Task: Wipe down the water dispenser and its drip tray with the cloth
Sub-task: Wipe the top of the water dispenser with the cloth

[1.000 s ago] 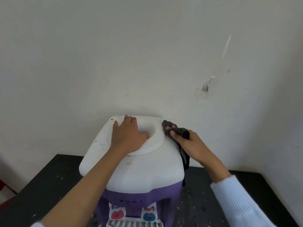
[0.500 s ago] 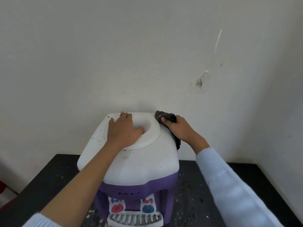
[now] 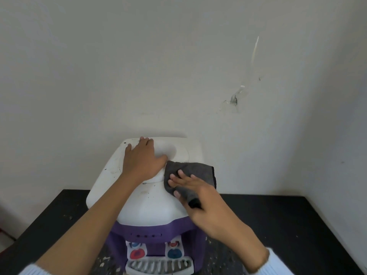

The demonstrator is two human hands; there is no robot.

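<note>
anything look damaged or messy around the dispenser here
Yes. The wall has a chipped gouge with a long scratch above it, right of the water dispenser. Dark specks dot its white top, and pale debris litters the black table.

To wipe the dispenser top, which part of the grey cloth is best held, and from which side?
Probably the bunched near end of the cloth, from above on the right. There it is rolled thick, so the right hand can pinch it with the thumb, while the flat part lies on the dispenser top.
</note>
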